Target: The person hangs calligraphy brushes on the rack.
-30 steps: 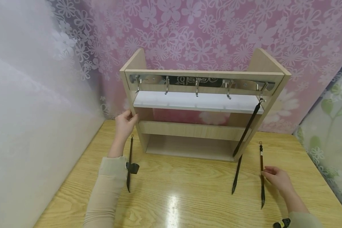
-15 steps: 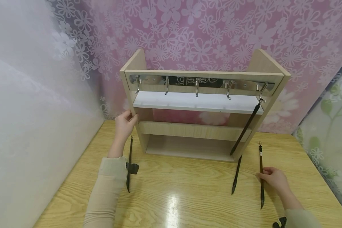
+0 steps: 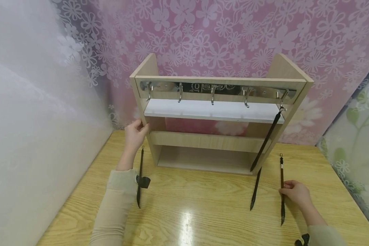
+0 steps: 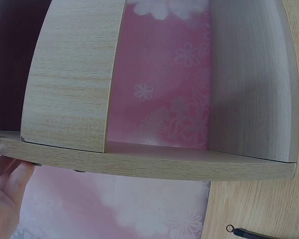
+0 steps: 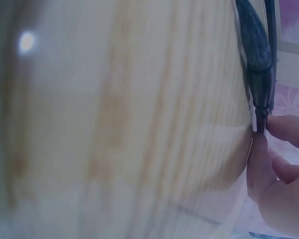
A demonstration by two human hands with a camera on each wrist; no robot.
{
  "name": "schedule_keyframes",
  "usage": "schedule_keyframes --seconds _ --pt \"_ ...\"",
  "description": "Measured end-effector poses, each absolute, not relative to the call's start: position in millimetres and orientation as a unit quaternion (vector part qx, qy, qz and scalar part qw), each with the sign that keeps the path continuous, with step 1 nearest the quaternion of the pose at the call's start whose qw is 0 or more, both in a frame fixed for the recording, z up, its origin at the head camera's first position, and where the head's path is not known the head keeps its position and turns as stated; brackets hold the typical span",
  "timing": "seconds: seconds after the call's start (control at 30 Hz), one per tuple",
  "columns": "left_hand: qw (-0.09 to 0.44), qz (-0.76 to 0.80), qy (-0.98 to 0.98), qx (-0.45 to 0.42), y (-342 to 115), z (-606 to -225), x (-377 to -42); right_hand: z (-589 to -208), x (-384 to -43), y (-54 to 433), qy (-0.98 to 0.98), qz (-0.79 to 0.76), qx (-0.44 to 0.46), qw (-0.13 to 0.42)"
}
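My left hand [image 3: 135, 134] grips the left side panel of a pale wooden shelf rack [image 3: 200, 141]; in the left wrist view, fingers [image 4: 15, 181] lie on the outer face of that panel. At the right, my right hand [image 3: 297, 193] pinches a dark calligraphy brush [image 3: 282, 176] mid-handle, its hanging loop pointing away from me and its bristles toward me. In the right wrist view, thumb and finger close on the brush handle below the dark bristle head [image 5: 254, 45]. Another brush [image 3: 267, 138] hangs by its loop from the rightmost metal hook [image 3: 284, 98].
One brush [image 3: 256, 191] lies by the rack's right foot and another [image 3: 140, 164] on the left, partly behind my left forearm. Several hooks line the rack's top rail. The wooden table [image 3: 184, 198] meets a flowered pink wall [image 3: 209, 37] behind and a pale wall at left.
My right hand has moved slightly left, and its thumb now crosses the brush it was beside. The hanging brush sways a little. My left hand stays on the rack.
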State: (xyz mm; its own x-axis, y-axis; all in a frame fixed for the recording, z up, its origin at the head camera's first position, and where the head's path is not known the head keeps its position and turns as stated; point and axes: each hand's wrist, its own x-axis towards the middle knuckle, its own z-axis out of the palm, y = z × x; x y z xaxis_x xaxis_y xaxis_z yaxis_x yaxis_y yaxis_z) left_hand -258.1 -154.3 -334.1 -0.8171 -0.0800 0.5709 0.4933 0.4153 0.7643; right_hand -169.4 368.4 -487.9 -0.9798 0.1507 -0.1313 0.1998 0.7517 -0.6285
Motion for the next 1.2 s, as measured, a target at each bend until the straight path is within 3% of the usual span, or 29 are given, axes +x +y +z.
schedule_keyframes --seconds 1.2 --pt "0.263 -0.529 -0.798 -0.120 -153.8 -333.4 -257.0 -489.5 -162.8 374.6 0.902 -0.405 0.147 0.028"
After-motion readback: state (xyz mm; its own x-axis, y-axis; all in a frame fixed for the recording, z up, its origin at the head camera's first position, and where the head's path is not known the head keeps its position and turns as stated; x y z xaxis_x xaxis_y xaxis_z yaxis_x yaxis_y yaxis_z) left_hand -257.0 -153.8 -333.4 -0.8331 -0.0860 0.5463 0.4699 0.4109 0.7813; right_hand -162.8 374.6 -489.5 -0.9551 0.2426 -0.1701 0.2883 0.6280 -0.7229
